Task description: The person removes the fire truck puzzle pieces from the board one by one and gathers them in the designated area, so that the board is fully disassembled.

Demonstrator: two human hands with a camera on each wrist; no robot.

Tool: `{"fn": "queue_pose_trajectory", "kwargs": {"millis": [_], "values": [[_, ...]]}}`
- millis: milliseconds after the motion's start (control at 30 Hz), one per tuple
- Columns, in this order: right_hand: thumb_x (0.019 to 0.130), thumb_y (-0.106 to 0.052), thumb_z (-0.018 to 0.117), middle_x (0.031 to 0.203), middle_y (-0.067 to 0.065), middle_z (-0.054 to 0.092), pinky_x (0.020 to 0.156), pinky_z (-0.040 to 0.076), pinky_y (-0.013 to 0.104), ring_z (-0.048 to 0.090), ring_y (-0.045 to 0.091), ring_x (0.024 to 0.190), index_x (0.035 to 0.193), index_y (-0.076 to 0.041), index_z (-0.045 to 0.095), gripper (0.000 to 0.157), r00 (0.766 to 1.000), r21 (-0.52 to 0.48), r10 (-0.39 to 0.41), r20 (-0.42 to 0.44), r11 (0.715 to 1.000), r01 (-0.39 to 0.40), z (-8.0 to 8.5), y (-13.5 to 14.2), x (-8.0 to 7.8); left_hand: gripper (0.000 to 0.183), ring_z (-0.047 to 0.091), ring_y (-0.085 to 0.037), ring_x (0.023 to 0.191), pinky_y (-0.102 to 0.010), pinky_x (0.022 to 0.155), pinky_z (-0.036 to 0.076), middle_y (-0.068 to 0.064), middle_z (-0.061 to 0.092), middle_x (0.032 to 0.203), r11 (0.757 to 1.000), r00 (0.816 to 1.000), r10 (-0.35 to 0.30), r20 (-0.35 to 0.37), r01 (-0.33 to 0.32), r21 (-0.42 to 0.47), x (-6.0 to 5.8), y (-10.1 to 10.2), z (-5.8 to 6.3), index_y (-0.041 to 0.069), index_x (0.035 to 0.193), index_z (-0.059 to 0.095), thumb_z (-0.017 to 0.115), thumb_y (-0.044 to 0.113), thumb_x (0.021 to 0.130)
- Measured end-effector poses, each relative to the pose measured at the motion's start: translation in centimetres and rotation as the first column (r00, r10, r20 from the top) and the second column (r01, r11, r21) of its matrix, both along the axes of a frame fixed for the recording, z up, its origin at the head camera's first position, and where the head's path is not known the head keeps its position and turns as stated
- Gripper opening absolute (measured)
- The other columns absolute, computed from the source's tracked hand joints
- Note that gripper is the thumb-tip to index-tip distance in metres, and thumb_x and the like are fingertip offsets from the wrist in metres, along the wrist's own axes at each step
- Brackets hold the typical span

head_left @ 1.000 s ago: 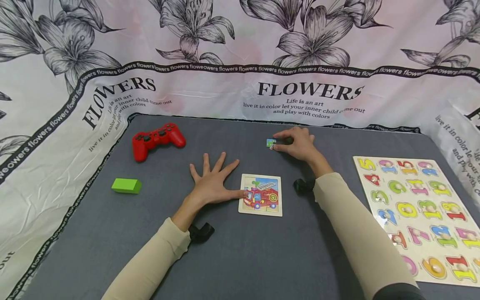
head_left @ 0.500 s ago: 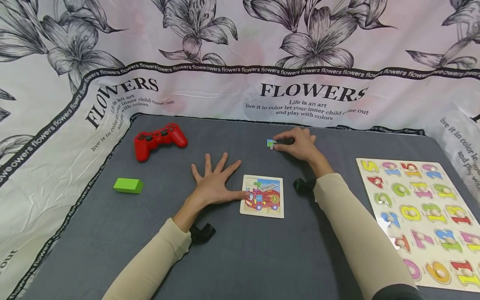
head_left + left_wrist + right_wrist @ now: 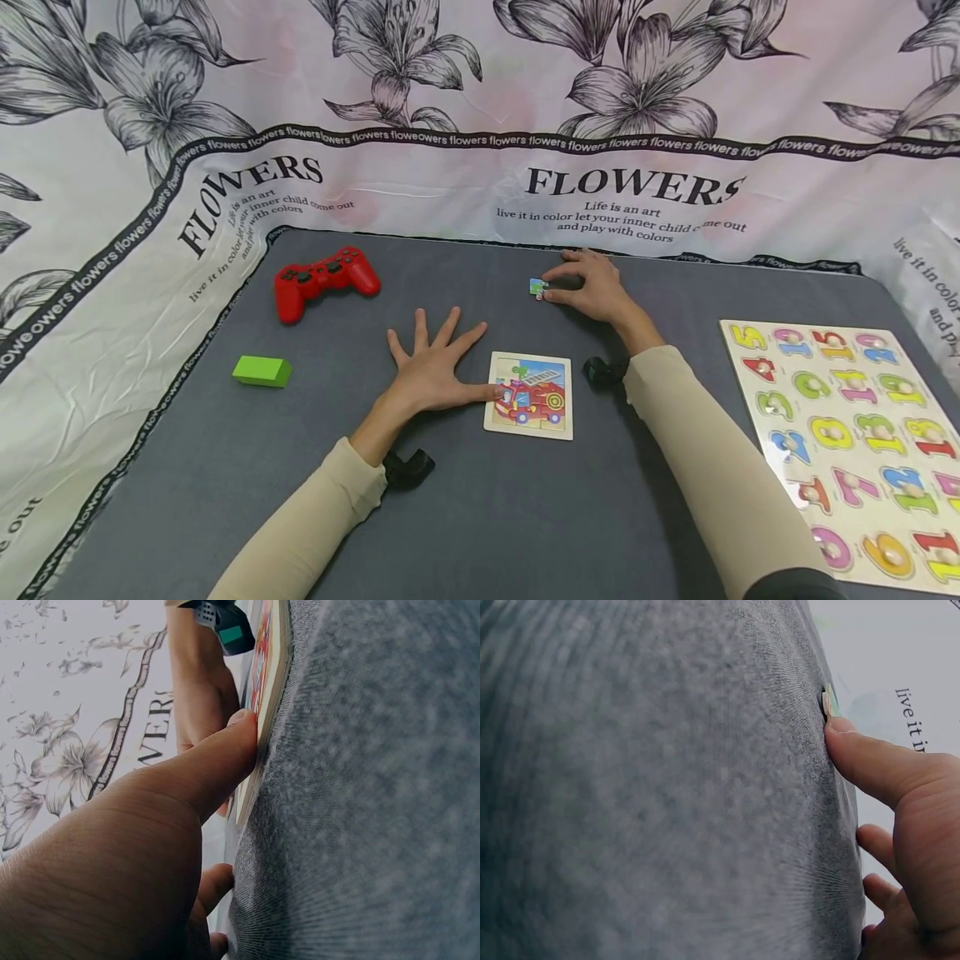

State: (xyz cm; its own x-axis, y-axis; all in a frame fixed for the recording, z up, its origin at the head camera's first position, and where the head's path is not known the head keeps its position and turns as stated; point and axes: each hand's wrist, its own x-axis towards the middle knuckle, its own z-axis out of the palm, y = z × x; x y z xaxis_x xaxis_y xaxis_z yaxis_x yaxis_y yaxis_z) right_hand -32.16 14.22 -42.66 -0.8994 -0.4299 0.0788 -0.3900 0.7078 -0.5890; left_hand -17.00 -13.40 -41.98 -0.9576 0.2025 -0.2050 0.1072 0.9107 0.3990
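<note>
My left hand (image 3: 431, 377) lies with fingers spread on the grey cloth, its thumb resting on the left edge of a small wooden fire-truck jigsaw puzzle (image 3: 531, 400). In the left wrist view, that thumb touches the rim of the puzzle (image 3: 276, 682). Beyond the puzzle, near the far edge of the table, my right hand (image 3: 592, 287) pinches a small blue-and-green puzzle piece (image 3: 537, 287) between thumb and index finger. The right wrist view shows the thumb against the piece (image 3: 827, 703), which sits at the cloth; the index finger is mostly hidden there.
A red game controller (image 3: 326, 282) lies at the back left, with a green block (image 3: 262, 372) in front of it. On the right is a large wooden number board (image 3: 847, 442), partly under the right forearm. A flowered sheet (image 3: 420, 183) hangs behind the table.
My right hand has shifted slightly left with the puzzle piece. The left hand keeps its place on the puzzle. The whole head view has drifted a little.
</note>
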Motion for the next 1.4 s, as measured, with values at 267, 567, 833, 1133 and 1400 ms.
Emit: {"fn": "queue_pose_trajectory", "kwargs": {"millis": [267, 567, 833, 1133, 1400], "values": [[0.092, -0.026, 0.077, 0.164, 0.02, 0.033, 0.125, -0.003, 0.064, 0.009, 0.042, 0.159, 0.125, -0.01, 0.073, 0.037, 0.999, -0.03, 0.021, 0.033, 0.999, -0.02, 0.0, 0.2, 0.1, 0.103, -0.024, -0.045, 0.154, -0.08, 0.108, -0.019, -0.001, 0.001, 0.174, 1.0, 1.0, 0.004, -0.001, -0.004, 0.002, 0.0, 0.0, 0.0, 0.043, 0.16, 0.026, 0.067, 0.08, 0.074], [0.093, -0.026, 0.077, 0.165, 0.02, 0.031, 0.126, -0.006, 0.061, 0.007, 0.041, 0.159, 0.126, -0.01, 0.073, 0.037, 0.999, -0.058, 0.021, 0.041, 0.998, -0.019, 0.0, 0.1, 0.2, 0.103, -0.024, -0.045, 0.154, -0.08, 0.108, -0.02, -0.001, 0.001, 0.174, 1.0, 1.0, 0.003, -0.003, -0.003, -0.007, 0.0, 0.0, 0.0, 0.042, 0.161, 0.025, 0.067, 0.08, 0.074], [0.093, -0.025, 0.077, 0.165, 0.021, 0.032, 0.126, -0.006, 0.061, 0.007, 0.041, 0.159, 0.126, -0.009, 0.072, 0.037, 0.999, -0.071, 0.017, 0.043, 0.997, -0.013, 0.0, 0.0, 0.4, 0.104, -0.023, -0.046, 0.154, -0.08, 0.108, -0.02, -0.002, 0.001, 0.174, 1.0, 1.0, 0.001, 0.008, -0.001, -0.004, -0.1, 0.0, 0.1, 0.041, 0.161, 0.026, 0.067, 0.081, 0.074], [0.093, -0.022, 0.077, 0.162, 0.019, 0.039, 0.127, -0.004, 0.058, 0.012, 0.038, 0.159, 0.127, -0.008, 0.072, 0.037, 0.999, -0.196, -0.006, 0.046, 0.98, 0.015, -0.2, 0.5, 0.6, 0.104, -0.023, -0.046, 0.155, -0.08, 0.108, -0.02, -0.001, 0.001, 0.174, 1.0, 1.0, -0.002, 0.013, 0.002, -0.007, -0.2, 0.1, 0.0, 0.041, 0.161, 0.026, 0.066, 0.081, 0.074], [0.092, -0.017, 0.077, 0.16, 0.016, 0.044, 0.128, 0.009, 0.057, 0.016, 0.033, 0.159, 0.126, -0.007, 0.072, 0.036, 0.997, -0.33, 0.0, 0.074, 0.944, 0.024, 0.0, 1.3, 1.5, 0.102, -0.024, -0.045, 0.154, -0.08, 0.107, -0.021, -0.001, 0.001, 0.174, 1.0, 1.0, -0.006, 0.0, 0.006, 0.016, -0.1, -0.1, -0.1, 0.042, 0.161, 0.026, 0.067, 0.08, 0.075]]}}
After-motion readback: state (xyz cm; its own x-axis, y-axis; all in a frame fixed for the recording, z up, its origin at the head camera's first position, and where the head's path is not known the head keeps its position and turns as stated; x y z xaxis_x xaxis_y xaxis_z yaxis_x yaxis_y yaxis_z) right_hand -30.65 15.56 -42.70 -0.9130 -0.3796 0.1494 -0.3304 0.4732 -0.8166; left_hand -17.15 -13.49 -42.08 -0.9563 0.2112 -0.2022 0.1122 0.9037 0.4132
